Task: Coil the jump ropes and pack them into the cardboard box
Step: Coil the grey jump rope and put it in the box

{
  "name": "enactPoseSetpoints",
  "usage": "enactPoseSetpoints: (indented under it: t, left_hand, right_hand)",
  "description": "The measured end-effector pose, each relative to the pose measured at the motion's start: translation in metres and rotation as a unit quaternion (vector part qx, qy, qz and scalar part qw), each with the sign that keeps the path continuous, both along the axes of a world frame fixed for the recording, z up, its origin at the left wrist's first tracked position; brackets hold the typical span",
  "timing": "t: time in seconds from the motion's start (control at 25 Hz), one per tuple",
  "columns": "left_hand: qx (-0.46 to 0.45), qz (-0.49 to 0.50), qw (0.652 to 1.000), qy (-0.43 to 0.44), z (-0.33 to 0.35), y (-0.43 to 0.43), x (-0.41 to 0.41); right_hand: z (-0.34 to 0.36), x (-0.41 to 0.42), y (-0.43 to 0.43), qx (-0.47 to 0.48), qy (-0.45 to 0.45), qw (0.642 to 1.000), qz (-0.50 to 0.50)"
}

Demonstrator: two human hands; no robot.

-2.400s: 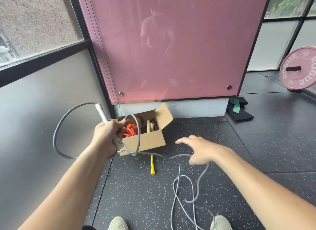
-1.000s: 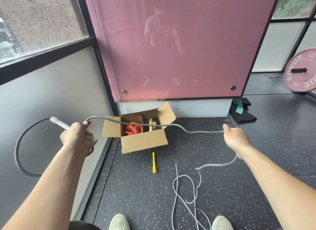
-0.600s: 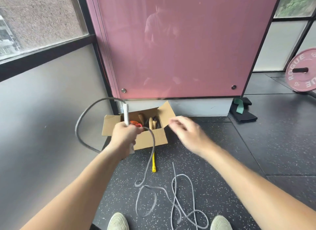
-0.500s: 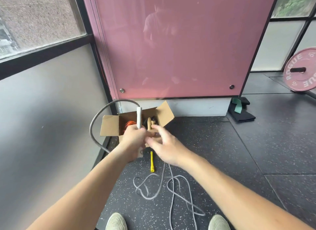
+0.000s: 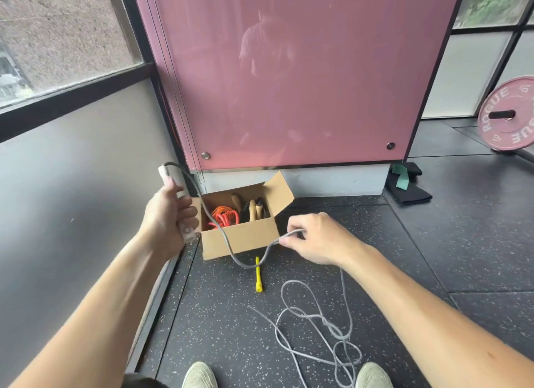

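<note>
The left hand (image 5: pixel 170 214) grips the white handle (image 5: pixel 175 198) of the grey jump rope (image 5: pixel 313 321). The right hand (image 5: pixel 319 239) pinches the rope, which sags in front of the open cardboard box (image 5: pixel 241 239). The rest lies tangled on the floor (image 5: pixel 404 243).

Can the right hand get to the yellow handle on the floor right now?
Probably yes: the yellow handle lies on the floor near the right hand, open space around it. But that hand pinches the grey rope and would need to release it.
</note>
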State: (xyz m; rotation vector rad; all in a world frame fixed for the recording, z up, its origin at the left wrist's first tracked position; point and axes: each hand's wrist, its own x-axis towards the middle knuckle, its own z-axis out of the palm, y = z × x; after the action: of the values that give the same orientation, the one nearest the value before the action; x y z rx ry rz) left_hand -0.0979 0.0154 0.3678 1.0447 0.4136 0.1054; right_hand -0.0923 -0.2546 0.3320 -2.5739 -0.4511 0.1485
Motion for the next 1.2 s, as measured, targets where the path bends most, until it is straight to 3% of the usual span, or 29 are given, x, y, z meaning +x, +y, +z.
enactPoseSetpoints:
  t: [0.08,0.24,0.28,0.4,0.48,0.6,0.72,0.8,0.92,1.04,1.12,1.2]
  left_hand:
    - [-0.008,-0.007,1.000,-0.009,-0.004,0.002,-0.002]
    - [-0.105,-0.146,0.983,-0.029,0.001,-0.014,-0.008]
    - [-0.092,-0.199,0.976,-0.007,0.001,-0.022,-0.012]
    - [0.010,-0.359,0.930,0.074,-0.004,-0.059,-0.029]
    - [-0.007,-0.412,0.907,0.088,-0.003,-0.078,-0.039]
    - [-0.121,-0.377,0.918,0.026,0.006,-0.084,-0.040]
    - [-0.281,-0.232,0.924,-0.115,0.007,-0.084,-0.030]
    - [-0.285,-0.085,0.936,-0.187,0.003,-0.080,-0.016]
    - [-0.143,0.040,0.966,-0.209,-0.001,-0.059,0.005]
    - [0.111,0.045,0.980,-0.160,-0.011,-0.035,0.014]
    - [0.323,0.011,0.938,-0.124,-0.023,-0.026,0.017]
    - [0.546,-0.067,0.833,-0.055,-0.032,-0.029,0.014]
  right_hand:
    - [0.010,0.002,-0.009,0.001,0.019,1.000,0.014]
    - [-0.003,0.001,-0.001,-0.197,0.051,0.978,-0.050]
    - [-0.006,0.000,0.009,-0.163,0.021,0.984,-0.066]
    - [-0.001,-0.001,0.035,0.076,-0.122,0.988,-0.053]
    - [-0.002,0.003,0.039,0.118,-0.187,0.975,-0.018]
    - [-0.008,0.004,0.045,0.241,-0.056,0.966,-0.070]
    - [-0.017,-0.013,0.059,0.191,0.060,0.980,0.014]
    - [-0.021,-0.033,0.076,0.152,0.074,0.980,0.106]
    - [-0.020,-0.047,0.089,0.132,-0.030,0.985,0.105]
    - [-0.004,-0.034,0.069,0.079,-0.065,0.995,0.009]
    - [0.001,-0.024,0.054,0.065,-0.091,0.993,-0.027]
    - [0.001,-0.016,0.049,0.053,-0.167,0.984,-0.040]
